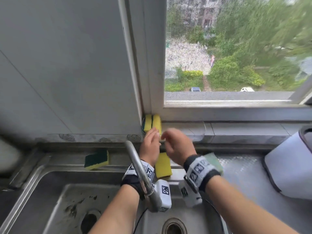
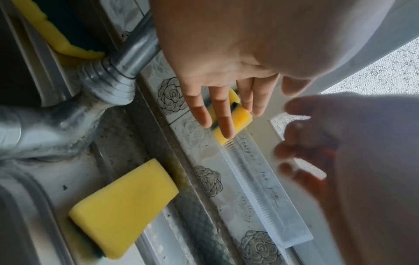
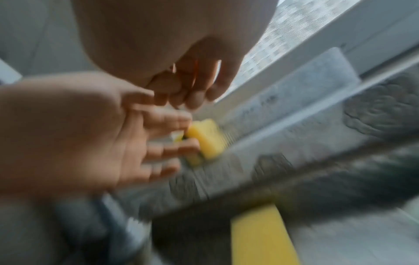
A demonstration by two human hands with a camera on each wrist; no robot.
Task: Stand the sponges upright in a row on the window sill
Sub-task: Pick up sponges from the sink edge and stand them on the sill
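Two yellow-and-green sponges (image 1: 151,123) stand upright side by side in the left corner of the window sill (image 1: 239,130). My left hand (image 1: 150,138) lays straight fingers (image 2: 223,116) against these upright sponges (image 2: 239,118). Just to the right hovers my right hand (image 1: 174,144), blurred, fingers loosely curled, holding nothing. A yellow sponge (image 1: 163,164) lies flat on the sink ledge between my wrists, also seen as the flat sponge (image 2: 122,206). Another sponge (image 1: 97,159), green side up, lies on the ledge to the left. In the right wrist view the upright sponge (image 3: 208,139) sits past both hands.
The curved metal tap (image 1: 136,164) rises in front of my left wrist. The steel sink (image 1: 50,191) lies below. A clear plastic strip (image 2: 260,188) lies along the sill. A white container (image 1: 290,166) stands at the right. A blurred green patch (image 1: 213,159) shows behind my right wrist.
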